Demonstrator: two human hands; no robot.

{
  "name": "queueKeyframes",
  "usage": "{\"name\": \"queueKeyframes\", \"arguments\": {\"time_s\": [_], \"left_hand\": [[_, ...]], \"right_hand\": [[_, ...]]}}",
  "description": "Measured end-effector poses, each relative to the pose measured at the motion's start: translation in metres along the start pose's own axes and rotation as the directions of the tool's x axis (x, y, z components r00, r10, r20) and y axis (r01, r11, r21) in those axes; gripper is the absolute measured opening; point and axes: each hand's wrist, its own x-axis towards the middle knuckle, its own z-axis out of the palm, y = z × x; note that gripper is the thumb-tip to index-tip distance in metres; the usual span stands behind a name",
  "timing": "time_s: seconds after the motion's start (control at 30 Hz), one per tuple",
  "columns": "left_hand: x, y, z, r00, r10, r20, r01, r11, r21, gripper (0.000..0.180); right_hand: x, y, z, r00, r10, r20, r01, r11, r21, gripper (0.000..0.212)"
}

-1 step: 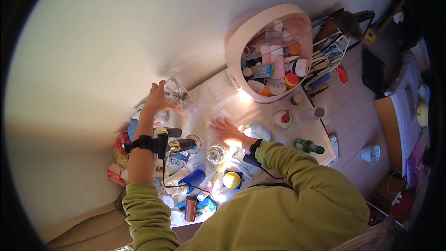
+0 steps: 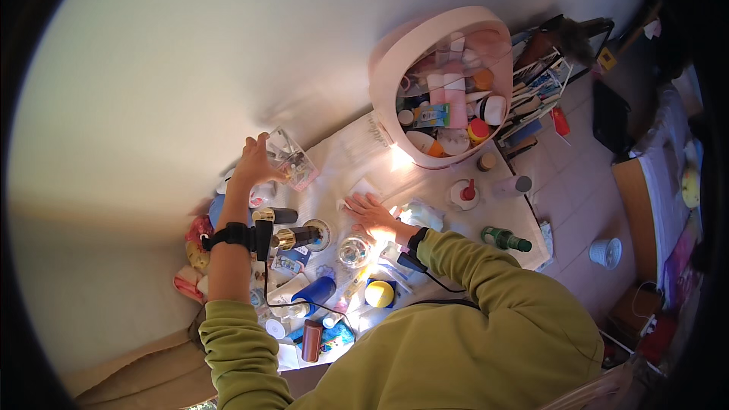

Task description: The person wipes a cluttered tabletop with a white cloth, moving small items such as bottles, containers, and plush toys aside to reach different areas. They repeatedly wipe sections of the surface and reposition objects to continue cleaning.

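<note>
My left hand (image 2: 257,162) grips the edge of a clear plastic box (image 2: 295,163) with small things inside, by the wall at the table's far left. The fingertips behind the box are partly hidden. My right hand (image 2: 370,212) lies flat on a thin white tissue or wipe (image 2: 364,187) at the middle of the table (image 2: 342,153). Just below that hand stands a clear round glass or jar (image 2: 354,250). A clear crinkled plastic packet (image 2: 422,215) lies at its right. Between my arms are black and gold bottles (image 2: 295,238).
A pink rounded case (image 2: 386,68) full of cosmetics stands at the back. To the right are a red-topped pump bottle (image 2: 464,193), a clear bottle (image 2: 512,186) and a green bottle (image 2: 505,239). A blue bottle (image 2: 315,293) and a brown case (image 2: 311,340) lie near me, crossed by a black cable.
</note>
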Motion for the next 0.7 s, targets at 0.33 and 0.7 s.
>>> {"name": "queueKeyframes", "arguments": {"time_s": [0.33,0.7], "left_hand": [[-0.01,-0.05,0.019,0.997,-0.018,-0.07,0.025,0.994,0.106,0.116],[-0.003,-0.055,0.046,0.967,0.038,-0.251,0.02,0.974,0.226,0.119]], "right_hand": [[0.101,0.043,-0.035,0.937,0.269,-0.222,-0.281,0.959,-0.024,0.071],[0.103,0.103,-0.056,0.826,0.531,-0.189,-0.533,0.845,0.044,0.081]]}}
